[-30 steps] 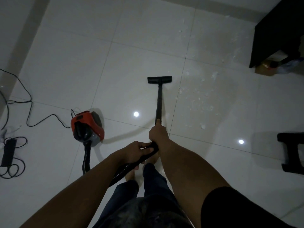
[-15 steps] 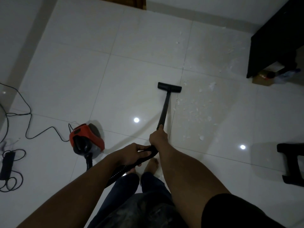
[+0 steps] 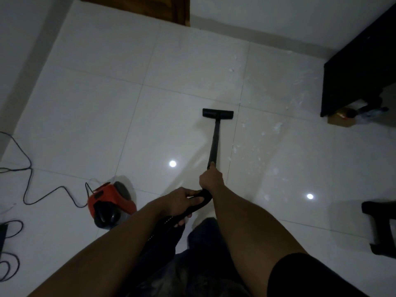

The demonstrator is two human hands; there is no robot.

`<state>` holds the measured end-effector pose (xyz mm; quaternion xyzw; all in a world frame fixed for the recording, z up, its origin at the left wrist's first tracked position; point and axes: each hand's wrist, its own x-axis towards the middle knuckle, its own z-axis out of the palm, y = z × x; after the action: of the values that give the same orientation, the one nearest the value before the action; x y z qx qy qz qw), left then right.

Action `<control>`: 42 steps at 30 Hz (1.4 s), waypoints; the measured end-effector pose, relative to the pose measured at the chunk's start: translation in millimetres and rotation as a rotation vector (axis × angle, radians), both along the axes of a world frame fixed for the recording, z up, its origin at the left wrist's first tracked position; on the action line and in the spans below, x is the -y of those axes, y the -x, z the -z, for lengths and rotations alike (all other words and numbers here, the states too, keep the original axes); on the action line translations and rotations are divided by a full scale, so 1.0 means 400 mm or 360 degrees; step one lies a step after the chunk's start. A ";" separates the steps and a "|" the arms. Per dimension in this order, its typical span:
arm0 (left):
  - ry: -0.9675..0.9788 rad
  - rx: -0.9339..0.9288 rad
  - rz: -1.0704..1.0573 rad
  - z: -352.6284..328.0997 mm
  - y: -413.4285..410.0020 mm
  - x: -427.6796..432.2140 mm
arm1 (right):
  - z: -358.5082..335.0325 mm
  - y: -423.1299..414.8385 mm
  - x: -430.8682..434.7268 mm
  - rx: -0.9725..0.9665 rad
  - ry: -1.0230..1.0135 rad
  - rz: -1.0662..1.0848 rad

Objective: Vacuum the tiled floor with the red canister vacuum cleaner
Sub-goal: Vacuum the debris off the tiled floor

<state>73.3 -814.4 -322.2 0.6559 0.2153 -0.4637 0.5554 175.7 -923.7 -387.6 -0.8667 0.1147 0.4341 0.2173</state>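
Pushed forward since a second ago, the floor head now sits just short of the far grout line, and the view has tipped up enough to show a wooden door.

From my remote seat, the right hand is wrapped round the near end of the wand, arm stretched nearly straight, one digit lying along the tube. Just behind it and to its left, the left hand curls its fingers round the curved handle, with the ribbed hose running back from it towards the legs.

Ahead of the right hand the wand slopes down to the floor head, which rests flat on the tiled floor. To the right of the wand, white scraps are scattered over the tiles, close beside the head but not under it.

Left of the left hand stands the red canister vacuum cleaner, and its black cord snakes off farther left.

Far ahead and right of the hands is a dark cabinet. At its foot sits a small brown box; I cannot tell what it holds, and the items beside it are too blurred to name. Well right of the right hand stands a black frame.
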 end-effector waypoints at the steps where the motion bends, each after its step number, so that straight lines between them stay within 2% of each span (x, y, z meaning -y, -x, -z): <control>1: 0.0007 0.0006 -0.0011 0.004 -0.022 -0.023 | 0.002 -0.025 -0.023 -0.0008 -0.0001 -0.0019; 8: 0.0029 0.0000 -0.0044 0.007 -0.158 -0.158 | 0.003 -0.161 -0.160 -0.0014 -0.0042 -0.0053; 12: -0.0028 0.0053 -0.0054 0.006 -0.259 -0.227 | 0.020 -0.265 -0.227 0.0021 -0.0032 -0.0254; 22: 0.0022 -0.0051 -0.0074 0.010 -0.623 -0.316 | 0.032 -0.622 -0.317 -0.0085 -0.0074 0.0042; 27: 0.0003 -0.0053 -0.0154 0.031 -0.812 -0.344 | 0.038 -0.824 -0.350 -0.0075 -0.0088 0.0042; 42: -0.0062 -0.0029 -0.0291 0.114 -1.210 -0.389 | 0.149 -1.245 -0.428 -0.0039 -0.0193 0.0037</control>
<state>557.1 -658.7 -367.8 0.6400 0.2882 -0.4128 0.5805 673.8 -752.5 -447.0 -0.8451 0.1010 0.4483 0.2732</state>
